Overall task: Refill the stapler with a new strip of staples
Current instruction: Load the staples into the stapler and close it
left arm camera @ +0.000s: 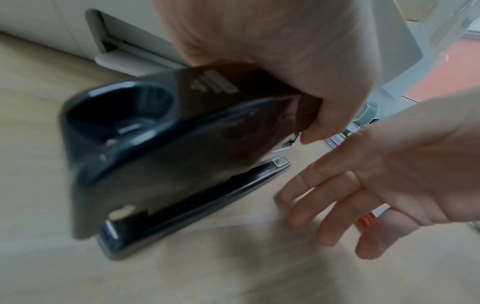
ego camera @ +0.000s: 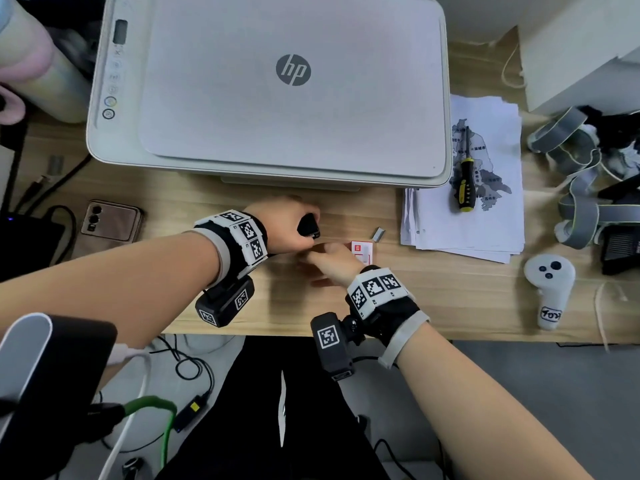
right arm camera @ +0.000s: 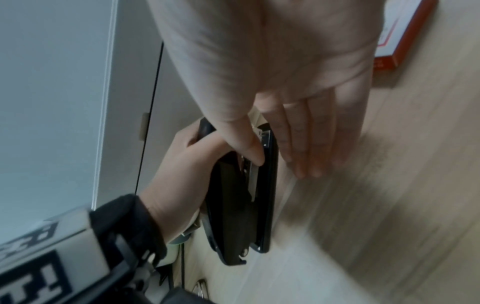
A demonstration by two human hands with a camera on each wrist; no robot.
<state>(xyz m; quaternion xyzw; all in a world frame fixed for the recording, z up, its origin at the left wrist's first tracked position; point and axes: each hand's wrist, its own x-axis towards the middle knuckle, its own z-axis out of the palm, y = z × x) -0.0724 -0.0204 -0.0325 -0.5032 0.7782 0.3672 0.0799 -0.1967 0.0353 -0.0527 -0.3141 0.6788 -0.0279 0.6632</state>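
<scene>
A black stapler (ego camera: 308, 227) lies on the wooden desk (ego camera: 450, 306) in front of the printer. My left hand (ego camera: 289, 225) grips its top arm from above; the left wrist view shows the top (left arm camera: 166, 127) raised off the base (left arm camera: 197, 201). My right hand (ego camera: 327, 263) reaches in from the right with straight fingers. In the right wrist view its thumb (right arm camera: 249, 148) touches the metal magazine (right arm camera: 253, 176) and the fingers lie beside the base. A red and white staple box (ego camera: 362, 251) sits just right of that hand. A loose staple strip (ego camera: 378, 234) lies beyond the box.
A white printer (ego camera: 277, 91) fills the back of the desk. To the right lie papers (ego camera: 485, 230) with a screwdriver (ego camera: 465, 181), a white controller (ego camera: 550, 289) and grey straps (ego camera: 581, 202). A phone (ego camera: 110, 220) lies at the left. Cables hang below the desk's front edge.
</scene>
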